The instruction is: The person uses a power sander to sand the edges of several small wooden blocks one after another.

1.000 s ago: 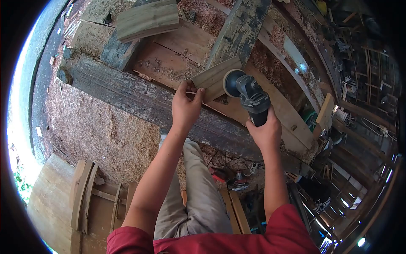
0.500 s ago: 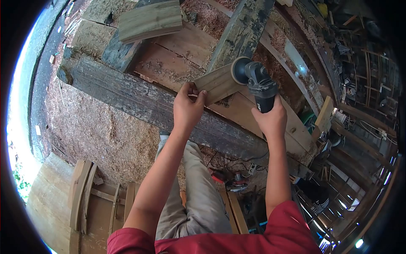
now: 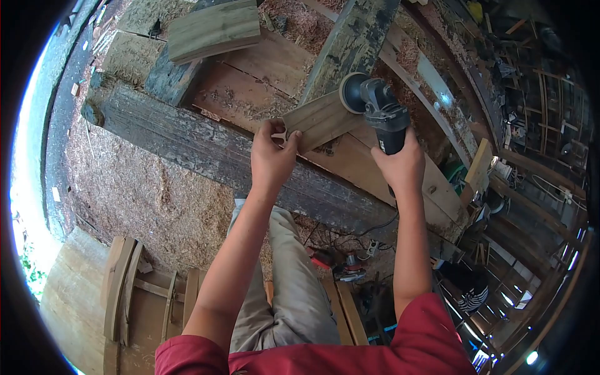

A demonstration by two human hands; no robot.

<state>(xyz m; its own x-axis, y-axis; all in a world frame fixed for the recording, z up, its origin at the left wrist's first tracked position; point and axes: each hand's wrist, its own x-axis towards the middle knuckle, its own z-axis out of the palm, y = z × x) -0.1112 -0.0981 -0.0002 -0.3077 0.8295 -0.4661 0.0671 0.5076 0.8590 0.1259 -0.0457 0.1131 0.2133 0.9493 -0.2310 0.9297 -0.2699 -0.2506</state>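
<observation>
Left hand pinches one end of a small board by the bench's near edge. Right hand grips a sander, its round pad at the board's other end. Farther off, a thick board lies toward the bench's left end.

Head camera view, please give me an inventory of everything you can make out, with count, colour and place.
sander: one, black and grey, right of centre
held board: one, brown, centre
loose board: one, light brown, upper left
long beam: one, dark, across the middle
cross beams: at least two, dark, above it
wood shavings: uncountable, tan, floor
wood strips: several, brown, lower left
wood sheet: one, tan, lower left
red tool: one, red, floor
clutter: uncountable, mixed, dim right side
trousers: one pair, beige, bottom
shirt: one, red, bottom
left grip: one, bare, held board
right grip: one, bare, sander
</observation>
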